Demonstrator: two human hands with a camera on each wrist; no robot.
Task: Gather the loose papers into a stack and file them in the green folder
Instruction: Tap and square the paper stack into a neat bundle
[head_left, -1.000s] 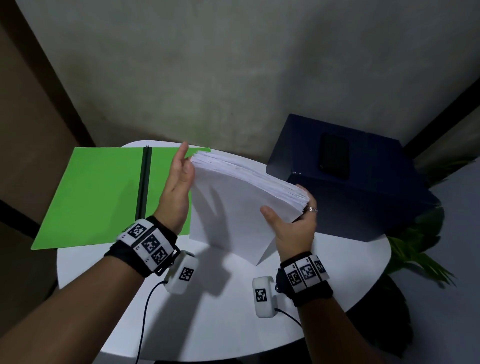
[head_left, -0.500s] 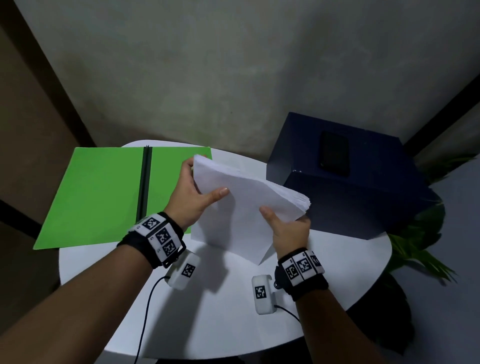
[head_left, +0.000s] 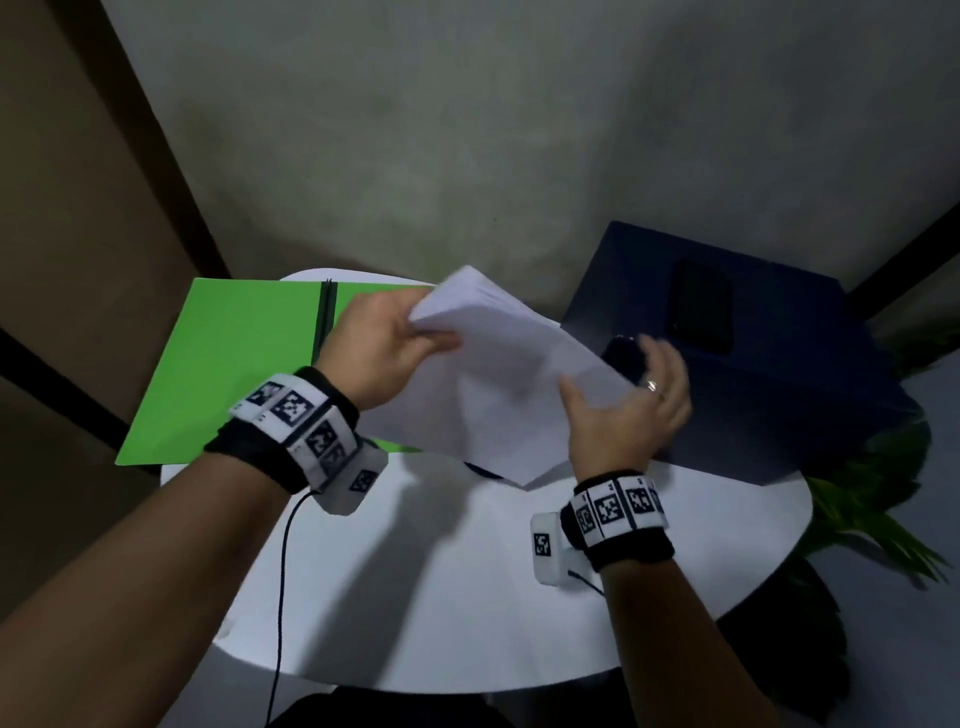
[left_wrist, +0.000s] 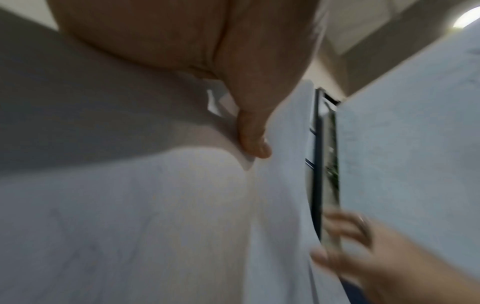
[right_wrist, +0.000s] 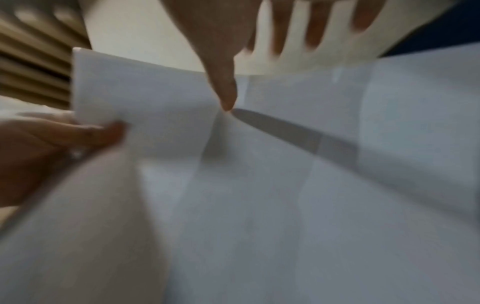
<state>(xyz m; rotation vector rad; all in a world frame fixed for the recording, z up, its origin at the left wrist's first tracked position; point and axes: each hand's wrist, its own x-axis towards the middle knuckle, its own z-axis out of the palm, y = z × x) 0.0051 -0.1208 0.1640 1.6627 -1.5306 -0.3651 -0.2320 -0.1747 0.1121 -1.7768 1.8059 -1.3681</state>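
The stack of white loose papers (head_left: 498, 374), half a second ago held upright between both hands, now tilts toward the open green card folder (head_left: 228, 364) at the round white table's (head_left: 467, 597) far-left edge. The left hand (head_left: 379, 348) pinches its upper corner; the right hand (head_left: 628, 410) has opened, fingers spread. Transfer looks imminent.

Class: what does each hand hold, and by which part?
Left hand pinches the paper stack by its far left corner. Right hand, fingers spread, holds nothing.
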